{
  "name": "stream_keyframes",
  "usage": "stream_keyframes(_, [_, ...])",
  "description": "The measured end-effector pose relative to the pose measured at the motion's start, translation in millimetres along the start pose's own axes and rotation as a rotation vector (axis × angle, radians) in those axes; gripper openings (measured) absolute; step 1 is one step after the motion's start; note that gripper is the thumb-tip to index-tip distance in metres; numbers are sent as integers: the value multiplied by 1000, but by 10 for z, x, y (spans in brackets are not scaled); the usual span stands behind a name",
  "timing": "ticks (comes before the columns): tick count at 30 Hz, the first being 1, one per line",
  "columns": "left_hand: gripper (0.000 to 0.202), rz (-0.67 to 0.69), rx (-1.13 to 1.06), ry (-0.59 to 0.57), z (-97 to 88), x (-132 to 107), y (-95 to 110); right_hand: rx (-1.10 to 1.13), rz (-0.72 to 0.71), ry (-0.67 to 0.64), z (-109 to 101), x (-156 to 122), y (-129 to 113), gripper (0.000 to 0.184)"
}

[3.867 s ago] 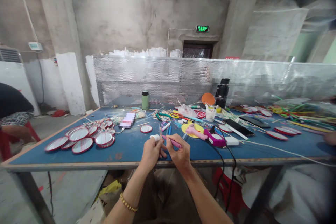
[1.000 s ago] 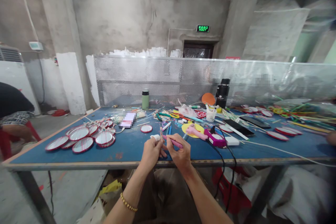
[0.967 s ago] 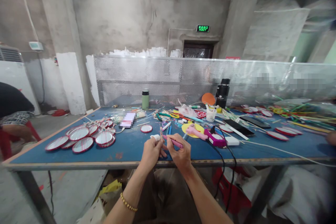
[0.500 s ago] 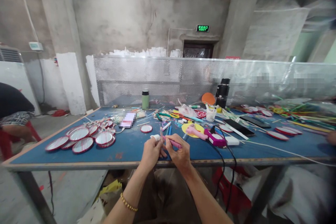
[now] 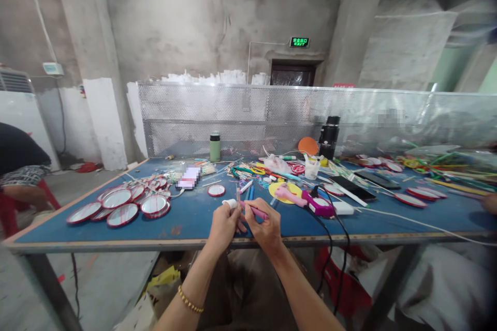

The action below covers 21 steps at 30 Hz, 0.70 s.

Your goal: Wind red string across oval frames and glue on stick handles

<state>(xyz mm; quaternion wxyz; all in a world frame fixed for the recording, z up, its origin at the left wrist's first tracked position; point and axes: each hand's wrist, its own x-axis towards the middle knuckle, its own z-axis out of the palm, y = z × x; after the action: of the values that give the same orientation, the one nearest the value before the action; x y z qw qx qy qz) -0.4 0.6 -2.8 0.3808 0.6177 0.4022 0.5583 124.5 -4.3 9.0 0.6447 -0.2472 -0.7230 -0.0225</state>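
Fingers of the right hand [image 5: 267, 223] pinch a pink pen-like tool [image 5: 259, 212] just beside a thin strip [image 5: 238, 194] pinched upright by the left hand [image 5: 223, 225].

I can read "安全出口" above "EXIT" in green on the wall sign [image 5: 299, 42] over the dark doorway [image 5: 293, 73]; the small red sign [image 5: 344, 85] is too blurred for me to read.

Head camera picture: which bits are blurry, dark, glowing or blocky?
Head view: the top right corner is nearly black; the far right edge looks soft; the green exit sign glows; little squares cover the phone screen; the thin strip in the left hand is too small to make out clearly.
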Motion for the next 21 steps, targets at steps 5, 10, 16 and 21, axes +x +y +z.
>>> stream_keyframes(5, [32,8,-2,-15,4,-7,17,-12,0,19,-3,-4,4,15])
stream_keyframes(10, [33,3,4,-5,6,-1,4,-7,-3,5,0,-10,8,14])
stream_keyframes(16, [34,0,-2,-11,5,7,-16,-27,12,10,-7,-16,16,15])
stream_keyframes(21, [33,-9,-5,-17,9,10,-18,-23,16,19,-6,-18,11,15])
